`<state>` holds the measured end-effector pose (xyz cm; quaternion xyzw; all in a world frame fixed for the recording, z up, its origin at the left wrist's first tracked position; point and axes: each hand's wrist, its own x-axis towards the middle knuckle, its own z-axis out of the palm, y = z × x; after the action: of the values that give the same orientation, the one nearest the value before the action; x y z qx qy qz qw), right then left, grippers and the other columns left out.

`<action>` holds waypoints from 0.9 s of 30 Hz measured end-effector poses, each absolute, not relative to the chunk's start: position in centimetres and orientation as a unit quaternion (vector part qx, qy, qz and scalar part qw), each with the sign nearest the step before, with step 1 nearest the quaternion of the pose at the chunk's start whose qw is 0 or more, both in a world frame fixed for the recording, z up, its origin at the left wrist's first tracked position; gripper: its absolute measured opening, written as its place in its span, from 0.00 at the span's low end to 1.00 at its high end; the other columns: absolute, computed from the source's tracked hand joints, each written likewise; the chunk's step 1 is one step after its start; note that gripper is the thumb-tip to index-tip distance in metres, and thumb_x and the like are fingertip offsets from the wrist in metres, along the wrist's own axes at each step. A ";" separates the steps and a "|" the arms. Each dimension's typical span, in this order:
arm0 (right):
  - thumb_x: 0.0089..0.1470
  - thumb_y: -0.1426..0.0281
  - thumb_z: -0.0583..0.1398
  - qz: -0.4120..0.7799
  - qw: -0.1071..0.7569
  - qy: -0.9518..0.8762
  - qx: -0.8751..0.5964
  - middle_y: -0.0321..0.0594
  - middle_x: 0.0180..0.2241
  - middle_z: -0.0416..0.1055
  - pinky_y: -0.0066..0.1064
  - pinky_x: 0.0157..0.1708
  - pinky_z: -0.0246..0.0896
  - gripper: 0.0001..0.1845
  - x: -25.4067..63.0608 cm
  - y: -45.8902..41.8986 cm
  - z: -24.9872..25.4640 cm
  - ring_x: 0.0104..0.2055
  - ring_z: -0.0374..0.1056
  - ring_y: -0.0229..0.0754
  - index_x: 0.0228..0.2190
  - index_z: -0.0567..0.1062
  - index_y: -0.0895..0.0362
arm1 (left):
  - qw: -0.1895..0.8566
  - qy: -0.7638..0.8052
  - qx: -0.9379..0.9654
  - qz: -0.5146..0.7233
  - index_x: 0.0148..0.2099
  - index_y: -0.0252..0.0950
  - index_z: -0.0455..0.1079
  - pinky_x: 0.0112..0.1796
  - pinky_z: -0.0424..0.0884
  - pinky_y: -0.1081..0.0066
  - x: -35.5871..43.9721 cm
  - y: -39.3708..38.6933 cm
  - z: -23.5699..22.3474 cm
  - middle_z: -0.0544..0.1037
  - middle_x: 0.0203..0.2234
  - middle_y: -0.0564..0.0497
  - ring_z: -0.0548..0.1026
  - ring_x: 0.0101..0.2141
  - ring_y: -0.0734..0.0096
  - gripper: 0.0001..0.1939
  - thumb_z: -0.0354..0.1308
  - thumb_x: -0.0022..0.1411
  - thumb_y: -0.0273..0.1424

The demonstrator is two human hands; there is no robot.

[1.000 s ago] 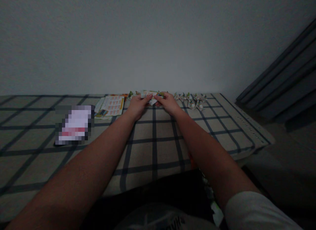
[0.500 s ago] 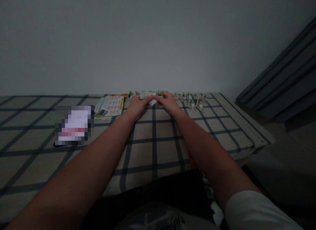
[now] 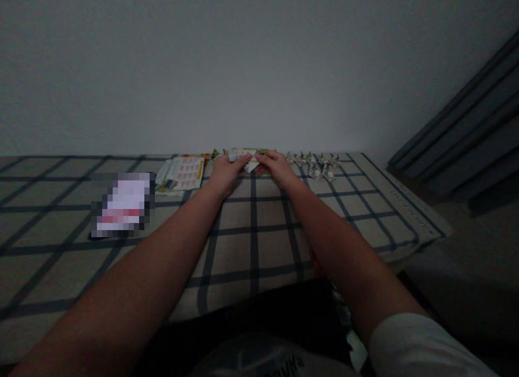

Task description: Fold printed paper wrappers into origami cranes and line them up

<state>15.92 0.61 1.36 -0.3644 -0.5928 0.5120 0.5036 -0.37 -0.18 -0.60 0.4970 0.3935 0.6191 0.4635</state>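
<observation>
Both my hands meet over the far side of the cloth-covered table, around a partly folded sheet of printed paper (image 3: 250, 160). My left hand (image 3: 225, 174) grips its left side, thumb on top. On the right side my right hand (image 3: 279, 169) pinches the paper, its thumb close to the left thumb. Fingers beneath the sheet are mostly hidden. To the right stand several small folded paper pieces (image 3: 320, 166) with pointed tips. Left of my left hand lies a stack of printed sheets (image 3: 182, 174).
A phone (image 3: 125, 204) with a lit, blurred screen lies on the left of the checked tablecloth (image 3: 235, 247). A plain wall (image 3: 259, 69) rises behind the table. Grey curtain-like folds (image 3: 478, 134) hang at the right. Another folded paper piece (image 3: 214, 153) sits behind my left hand.
My thumbs have moved slightly apart on the paper, and more of its pale middle shows. The phone, stack and folded pieces stay where they were.
</observation>
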 end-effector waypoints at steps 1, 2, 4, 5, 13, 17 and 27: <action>0.51 0.58 0.68 0.505 0.499 -0.599 -0.371 0.33 0.23 0.73 0.27 0.30 0.69 0.15 16.0 0.6 1.4 0.24 0.69 0.34 0.31 0.76 0.57 | 0.456 0.391 0.498 0.625 0.37 0.33 0.79 0.35 0.70 0.69 -0.4 -0.1 -0.6 0.82 0.34 0.46 0.76 0.33 0.67 0.23 0.75 0.45 0.45; 0.52 0.58 0.68 0.495 0.494 -0.607 -0.377 0.34 0.23 0.72 0.28 0.30 0.69 0.15 16.0 0.5 1.5 0.24 0.69 0.34 0.30 0.77 0.57 | 0.451 0.389 0.500 0.629 0.37 0.33 0.79 0.35 0.70 0.69 -0.5 -0.1 -0.6 0.82 0.33 0.46 0.77 0.32 0.67 0.23 0.75 0.45 0.45; 0.53 0.58 0.67 0.469 0.491 -0.622 -0.391 0.34 0.22 0.72 0.28 0.30 0.68 0.15 16.1 0.5 1.5 0.25 0.69 0.35 0.29 0.77 0.58 | 0.447 0.388 0.504 0.629 0.37 0.33 0.79 0.35 0.70 0.69 -0.5 -0.1 -0.6 0.82 0.33 0.45 0.77 0.31 0.68 0.23 0.75 0.45 0.45; 0.53 0.58 0.67 0.458 0.492 -0.626 -0.395 0.34 0.22 0.72 0.28 0.30 0.68 0.16 16.1 0.5 1.6 0.25 0.69 0.35 0.28 0.77 0.58 | 0.449 0.390 0.502 0.628 0.37 0.33 0.79 0.35 0.71 0.69 -0.5 -0.2 -0.5 0.82 0.33 0.45 0.77 0.31 0.68 0.23 0.75 0.45 0.45; 0.52 0.55 0.68 0.464 0.505 -0.619 -0.382 0.32 0.20 0.71 0.25 0.27 0.67 0.18 15.9 0.6 1.5 0.23 0.68 0.34 0.28 0.75 0.57 | 0.468 0.383 0.488 0.629 0.38 0.33 0.78 0.33 0.72 0.70 -0.5 0.2 -0.8 0.83 0.35 0.44 0.78 0.33 0.66 0.25 0.73 0.45 0.49; 0.50 0.57 0.69 0.482 0.502 -0.609 -0.381 0.32 0.22 0.73 0.25 0.26 0.68 0.16 15.9 0.4 1.4 0.23 0.68 0.33 0.29 0.74 0.56 | 0.431 0.408 0.513 0.620 0.36 0.33 0.79 0.31 0.70 0.71 -0.9 0.6 -1.4 0.81 0.30 0.46 0.76 0.29 0.68 0.24 0.73 0.47 0.49; 0.50 0.60 0.69 0.426 0.506 -0.630 -0.407 0.31 0.22 0.71 0.24 0.26 0.64 0.16 16.3 0.6 1.5 0.24 0.68 0.34 0.26 0.71 0.56 | 0.467 0.383 0.483 0.634 0.33 0.33 0.77 0.34 0.71 0.70 -0.4 0.0 -0.5 0.80 0.30 0.48 0.76 0.30 0.70 0.24 0.74 0.44 0.49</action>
<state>16.27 0.58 1.54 -0.4066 -0.6299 0.4263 0.5062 -0.37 -0.04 -0.46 0.4826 0.3832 0.6339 0.4675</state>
